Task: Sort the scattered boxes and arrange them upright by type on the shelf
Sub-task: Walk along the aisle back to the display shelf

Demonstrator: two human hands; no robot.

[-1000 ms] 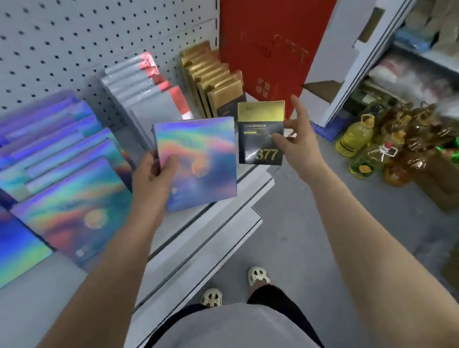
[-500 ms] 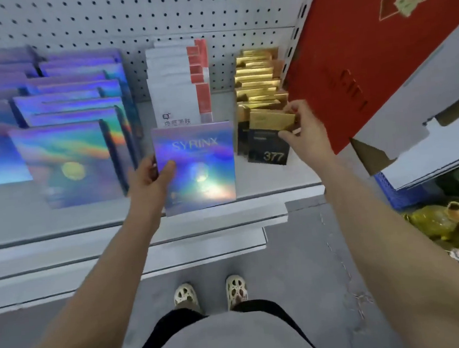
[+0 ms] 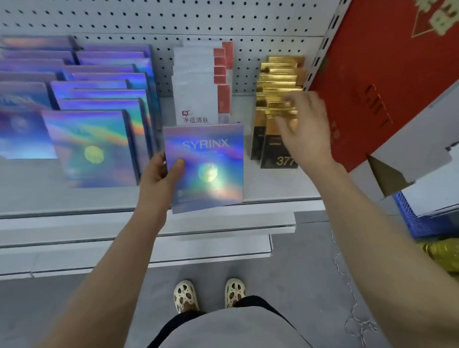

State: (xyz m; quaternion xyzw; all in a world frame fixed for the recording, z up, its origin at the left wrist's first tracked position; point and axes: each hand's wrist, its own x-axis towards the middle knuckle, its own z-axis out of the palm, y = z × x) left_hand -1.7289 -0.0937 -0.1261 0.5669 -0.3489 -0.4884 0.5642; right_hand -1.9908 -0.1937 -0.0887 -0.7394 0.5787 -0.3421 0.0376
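Holographic SYRINX box (image 3: 205, 166) is pinched upright in my left hand (image 3: 159, 177), thumb on its face, above the shelf (image 3: 31, 202) front edge. My right hand (image 3: 303, 128), fingers spread and relaxed, rests on the black-and-gold boxes (image 3: 275, 106) standing in a row at the shelf's right end. White-and-red boxes (image 3: 201, 84) stand mid-shelf against the pegboard (image 3: 153, 11); more holographic boxes (image 3: 87, 117) stand in rows toward the left.

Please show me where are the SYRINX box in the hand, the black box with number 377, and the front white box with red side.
SYRINX box (image 3: 207, 159): head view, centre of its front face.
black 377 box (image 3: 272, 153): head view, black lower front.
front white box (image 3: 196, 104): head view, white front face.
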